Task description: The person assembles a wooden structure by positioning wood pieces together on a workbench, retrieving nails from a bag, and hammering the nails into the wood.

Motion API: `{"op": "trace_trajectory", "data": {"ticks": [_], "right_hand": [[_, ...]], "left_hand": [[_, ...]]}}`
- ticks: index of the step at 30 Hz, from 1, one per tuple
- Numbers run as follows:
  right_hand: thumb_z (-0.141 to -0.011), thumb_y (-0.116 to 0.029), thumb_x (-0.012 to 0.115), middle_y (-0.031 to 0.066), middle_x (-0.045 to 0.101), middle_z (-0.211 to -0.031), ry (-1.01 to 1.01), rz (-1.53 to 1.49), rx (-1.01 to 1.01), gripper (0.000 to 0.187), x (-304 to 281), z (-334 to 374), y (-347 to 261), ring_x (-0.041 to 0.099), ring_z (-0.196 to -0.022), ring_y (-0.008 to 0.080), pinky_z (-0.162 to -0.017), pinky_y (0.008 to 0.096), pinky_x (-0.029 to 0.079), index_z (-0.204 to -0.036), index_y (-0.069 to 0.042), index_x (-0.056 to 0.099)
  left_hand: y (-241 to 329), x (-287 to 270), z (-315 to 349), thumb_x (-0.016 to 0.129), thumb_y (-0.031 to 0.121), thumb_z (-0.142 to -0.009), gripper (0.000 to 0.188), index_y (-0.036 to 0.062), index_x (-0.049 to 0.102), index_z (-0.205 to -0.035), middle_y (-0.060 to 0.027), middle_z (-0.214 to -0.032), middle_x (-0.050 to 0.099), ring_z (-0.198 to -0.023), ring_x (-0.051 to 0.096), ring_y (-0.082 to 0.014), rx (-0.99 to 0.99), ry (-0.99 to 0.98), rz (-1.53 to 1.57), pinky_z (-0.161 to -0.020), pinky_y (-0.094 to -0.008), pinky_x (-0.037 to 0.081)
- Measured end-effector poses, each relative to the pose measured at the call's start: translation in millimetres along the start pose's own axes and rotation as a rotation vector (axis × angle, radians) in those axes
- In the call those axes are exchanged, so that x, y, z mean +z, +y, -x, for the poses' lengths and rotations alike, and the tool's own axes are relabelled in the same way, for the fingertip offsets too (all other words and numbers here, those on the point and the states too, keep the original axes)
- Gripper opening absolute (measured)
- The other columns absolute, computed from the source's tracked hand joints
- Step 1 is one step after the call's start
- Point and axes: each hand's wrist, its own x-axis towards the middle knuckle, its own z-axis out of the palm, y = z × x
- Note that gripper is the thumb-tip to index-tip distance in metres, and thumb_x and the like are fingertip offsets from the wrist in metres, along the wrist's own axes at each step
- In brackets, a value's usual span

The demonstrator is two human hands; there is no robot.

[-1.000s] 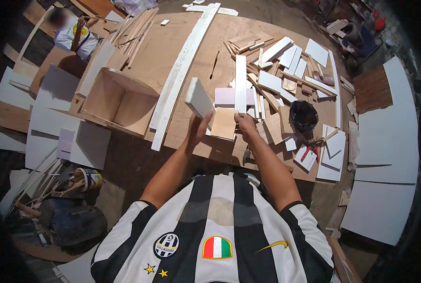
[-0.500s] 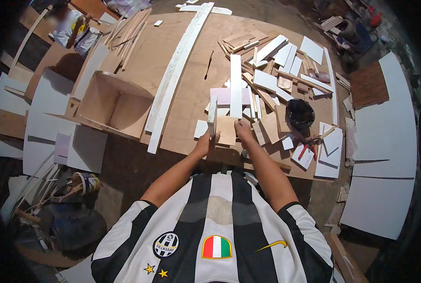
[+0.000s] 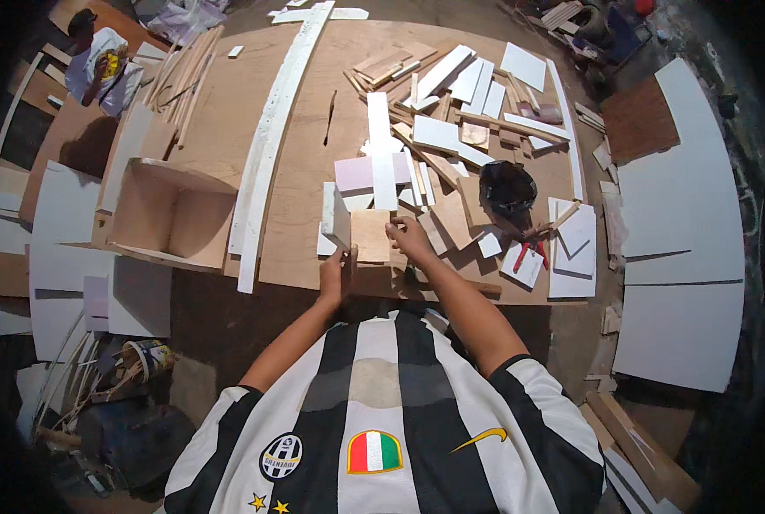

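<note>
At the table's near edge my left hand [image 3: 333, 276] is closed around the lower end of a white board [image 3: 337, 216] that stands on edge. Its thumb lies between this board and a light wooden block [image 3: 371, 233]. My right hand [image 3: 411, 241] is at the block's right edge, fingers bent and drawn together; whether something small is between them is too fine to see. Beyond the block lies a long white strip [image 3: 381, 154], crossing a pale pink panel [image 3: 355, 175].
White and bare wood offcuts [image 3: 438, 133] are heaped at the right, near a black bag-lined container [image 3: 507, 188] and red-handled pliers [image 3: 532, 255]. To the left are a long white plank [image 3: 279, 137] and an open wooden box [image 3: 172, 214]. Another person [image 3: 104, 68] is at the far left.
The whole view has shifted, so the table now sits further left. My right hand's fingers have drawn up along the block's right edge. My left hand stays at the upright white board.
</note>
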Motion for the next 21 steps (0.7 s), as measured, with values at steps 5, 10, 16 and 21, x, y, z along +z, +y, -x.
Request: {"op": "trace_trajectory", "data": {"ticks": [5,10,16,21], "right_hand": [[-0.085,-0.038,0.076,0.0170,0.071,-0.095,0.451,0.346,-0.253,0.048,-63.9,-8.0,42.7,0.068,-0.088,0.0340,-0.082,0.0411,0.053,-0.114,-0.001,0.068],[-0.077,-0.045,0.081,0.0238,0.053,-0.134,0.693,0.666,-0.026,0.073,-125.4,7.6,44.9,0.049,-0.127,0.0405,-0.103,0.0519,0.042,-0.137,-0.013,0.053],[-0.075,-0.047,0.083,0.0252,0.042,-0.144,0.475,0.654,0.242,0.094,-168.5,-3.9,64.4,0.041,-0.136,0.0465,-0.105,0.0620,0.039,-0.154,-0.034,0.034],[-0.082,-0.037,0.076,0.0241,0.058,-0.122,0.506,0.741,0.001,0.075,-160.2,-5.9,78.5,0.056,-0.115,0.0427,-0.099,0.0522,0.046,-0.150,-0.028,0.046]], "left_hand": [[-19.4,8.6,19.7,0.062,0.055,-0.096,0.058,-0.0016,0.067,-0.086,-0.0116,-0.069,0.066,-0.063,0.061,-0.0176,-0.102,-0.031,-0.051,-0.060,-0.0358,0.047],[10.3,16.3,42.6,0.064,0.055,-0.094,0.058,-0.0031,0.071,-0.093,-0.0186,-0.077,0.069,-0.067,0.068,-0.0251,-0.395,-0.452,-0.158,-0.063,-0.0393,0.051],[31.4,79.9,32.1,0.067,0.052,-0.094,0.058,-0.0058,0.070,-0.089,-0.0137,-0.074,0.068,-0.064,0.066,-0.0173,-0.206,-0.585,0.108,-0.060,-0.0325,0.052],[43.4,136.9,-0.9,0.066,0.046,-0.096,0.047,0.0001,0.068,-0.106,-0.0083,-0.091,0.070,-0.064,0.062,-0.0135,-0.473,-0.613,0.338,-0.060,-0.0289,0.051]]}}
